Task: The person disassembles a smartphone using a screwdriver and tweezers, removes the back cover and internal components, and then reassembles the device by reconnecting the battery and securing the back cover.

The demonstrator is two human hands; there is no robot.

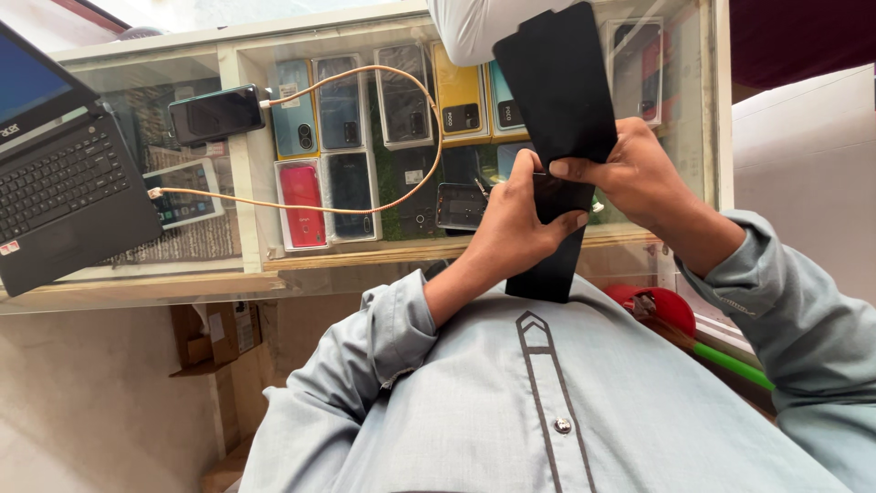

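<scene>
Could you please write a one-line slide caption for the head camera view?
Both hands, left and right, grip a black sleeve above a glass counter of phones.

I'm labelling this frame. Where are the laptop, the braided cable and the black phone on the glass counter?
laptop (pixel 64 183): head view, on its keyboard.
braided cable (pixel 429 100): head view, on its curved bend.
black phone (pixel 216 114): head view, on its back's middle.

I have a single view, from a camera worn on the person's head. It looks steeply down along their chest, so the pale blue shirt (pixel 547 402) fills the lower frame at very close range. Both hands sit near, upper centre-right. Beyond them lies a glass display counter (pixel 246 183), with a laptop (pixel 64 183) cut off at the left edge.
</scene>
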